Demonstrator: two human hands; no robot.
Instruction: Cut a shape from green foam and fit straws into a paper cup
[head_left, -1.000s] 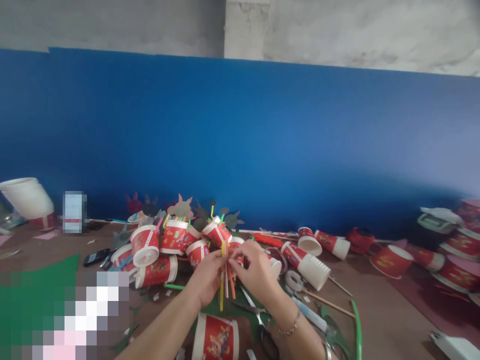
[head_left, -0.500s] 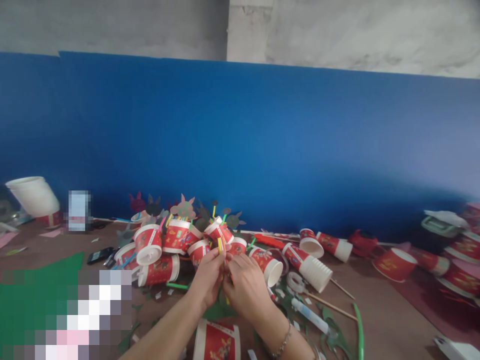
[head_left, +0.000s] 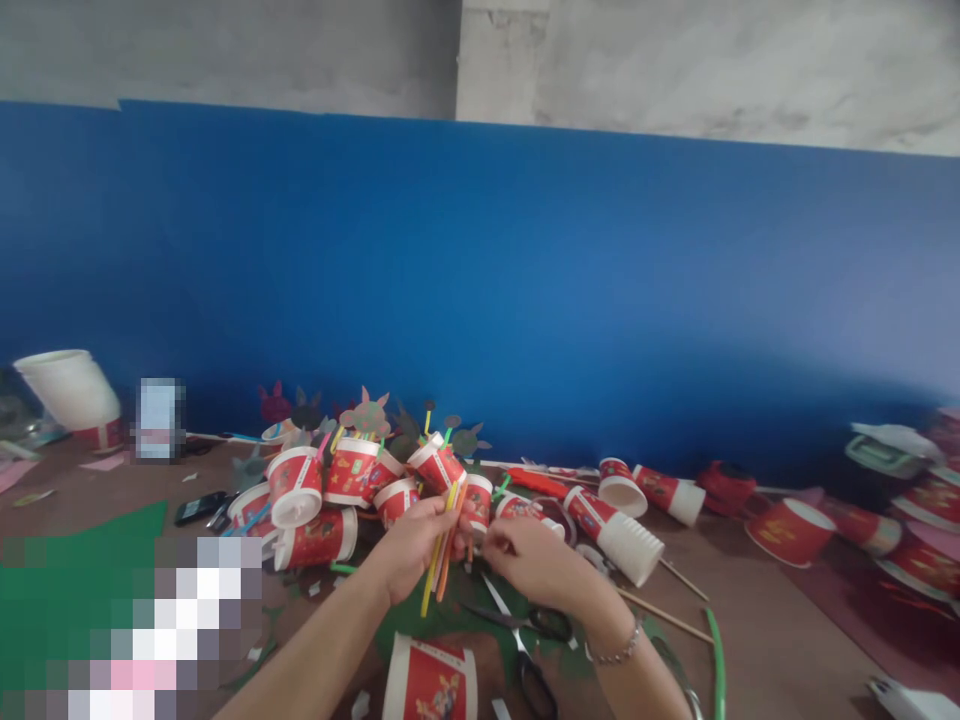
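Head camera view: two bare hands work low in the middle of a cluttered brown table (head_left: pixel 757 620). The left hand (head_left: pixel 412 548) is closed around a slim bundle of straws (head_left: pixel 442 560), yellow, orange and pale pink, which stands tilted, its upper ends leaning right. The right hand (head_left: pixel 534 552) is just to the right of the bundle and apart from the left, fingers curled inward; whether it pinches anything cannot be told. A bracelet (head_left: pixel 616 657) circles its wrist.

Below the right hand lie black-handled scissors (head_left: pixel 517 630), blades spread open. Nearest the viewer, a red paper cup (head_left: pixel 435 682) lies on its side, partly cut off by the bottom edge. Behind the hands is a heap of red printed cups (head_left: pixel 295 478), some bearing straws and animal-shaped paper cutouts (head_left: pixel 367 418). To the right are a nested stack of cups (head_left: pixel 630 545) lying tipped over, wooden sticks (head_left: pixel 664 612) and a curved green tube (head_left: pixel 718 655).

At far left, a green sheet (head_left: pixel 120 535) lies near a dark phone-like device (head_left: pixel 199 508), with a white tub (head_left: pixel 67 390) leaning farther back. A blue panel (head_left: pixel 480 280) rises behind everything, below a grey wall (head_left: pixel 675 65).
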